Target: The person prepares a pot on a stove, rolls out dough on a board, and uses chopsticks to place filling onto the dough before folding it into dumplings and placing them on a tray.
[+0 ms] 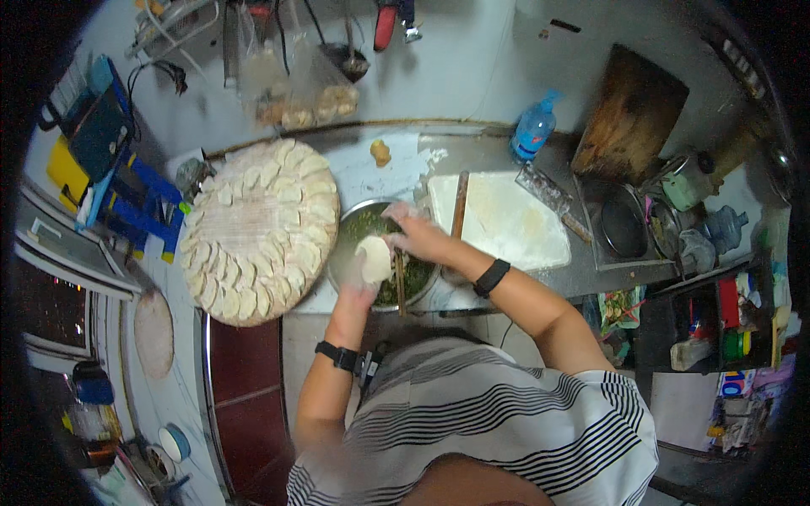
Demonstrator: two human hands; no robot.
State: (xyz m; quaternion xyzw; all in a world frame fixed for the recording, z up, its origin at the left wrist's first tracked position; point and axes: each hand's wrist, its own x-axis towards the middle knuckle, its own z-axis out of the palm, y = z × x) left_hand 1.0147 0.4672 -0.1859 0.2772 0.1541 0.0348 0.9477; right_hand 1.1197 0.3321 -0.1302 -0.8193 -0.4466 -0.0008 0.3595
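Observation:
My left hand [361, 284], dusted with flour, holds a round dough wrapper [376, 260] over a steel bowl [434, 283]. Chopped green filling [414, 278] lies in the bowl. My right hand [414, 233], floury and blurred, is over the bowl's far right part, thumb and fingers apart. Its thumb is close to the wrapper's edge; whether they touch is unclear. A pair of chopsticks [400, 288] leans in the bowl below that hand, crossing the near rim. To the left, a round board [243, 218] carries rings of folded dumplings [235, 302].
Right of the bowl, a rolling pin [461, 205] lies on a floured white board [506, 221]. A blue-tinted bottle [533, 129] and a wooden cutting board [629, 114] stand behind, near a sink [617, 224]. Bags [316, 101] hang on the wall.

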